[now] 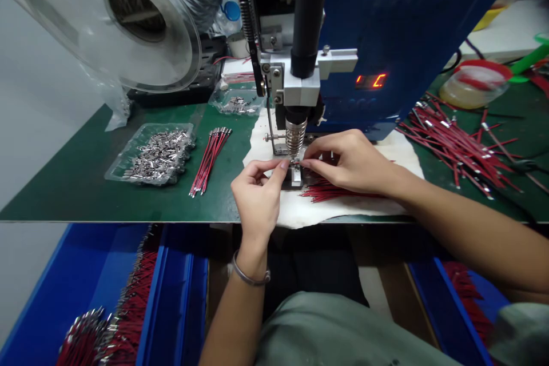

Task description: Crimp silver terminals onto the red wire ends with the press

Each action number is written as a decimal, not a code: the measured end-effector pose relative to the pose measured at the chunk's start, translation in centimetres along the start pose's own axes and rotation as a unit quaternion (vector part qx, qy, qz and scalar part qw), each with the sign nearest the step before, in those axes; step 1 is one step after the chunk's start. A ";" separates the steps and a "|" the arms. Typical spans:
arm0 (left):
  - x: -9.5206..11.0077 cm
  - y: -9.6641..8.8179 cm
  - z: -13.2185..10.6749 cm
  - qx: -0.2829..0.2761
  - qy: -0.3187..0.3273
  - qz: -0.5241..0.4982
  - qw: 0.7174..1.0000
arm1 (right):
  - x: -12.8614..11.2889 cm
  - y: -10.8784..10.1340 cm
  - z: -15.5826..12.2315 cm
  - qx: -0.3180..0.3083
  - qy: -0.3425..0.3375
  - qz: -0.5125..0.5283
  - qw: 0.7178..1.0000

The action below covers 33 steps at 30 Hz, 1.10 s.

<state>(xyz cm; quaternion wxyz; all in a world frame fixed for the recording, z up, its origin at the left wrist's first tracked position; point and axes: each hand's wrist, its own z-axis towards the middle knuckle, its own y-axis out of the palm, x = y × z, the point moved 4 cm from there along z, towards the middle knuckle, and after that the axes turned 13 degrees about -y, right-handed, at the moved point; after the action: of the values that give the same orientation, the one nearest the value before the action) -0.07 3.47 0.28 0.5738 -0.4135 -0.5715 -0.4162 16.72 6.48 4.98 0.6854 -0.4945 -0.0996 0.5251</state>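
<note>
Wire: light, thin and bendy by the look; at the block under the machine tip.
Left hand: fingertips pinched narrow on its end.
Right hand: pinching it near the end, likely the best hold.

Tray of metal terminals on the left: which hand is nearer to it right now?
Left. The left hand pinches at the fixture, right of the tray; the right hand sits beyond the fixture, farther right.

hands 2: left hand, right hand | clear reel 1 | tray of metal terminals 1 | red readouts 2 | red wires too many to count
</note>
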 end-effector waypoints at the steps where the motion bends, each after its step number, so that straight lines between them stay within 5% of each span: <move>1: 0.0 0.0 0.0 -0.001 0.000 0.000 1.000 | 0.0 0.0 0.0 0.004 0.003 0.000 1.000; 33: 0.0 0.1 -0.1 -0.001 0.006 0.001 1.000 | -0.5 -0.1 -0.3 0.036 0.035 -0.022 0.999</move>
<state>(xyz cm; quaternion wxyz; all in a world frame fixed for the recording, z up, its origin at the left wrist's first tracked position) 0.06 3.37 0.30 0.5774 -0.4122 -0.5672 -0.4184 16.70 5.91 5.09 0.7173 -0.4851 -0.0679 0.4955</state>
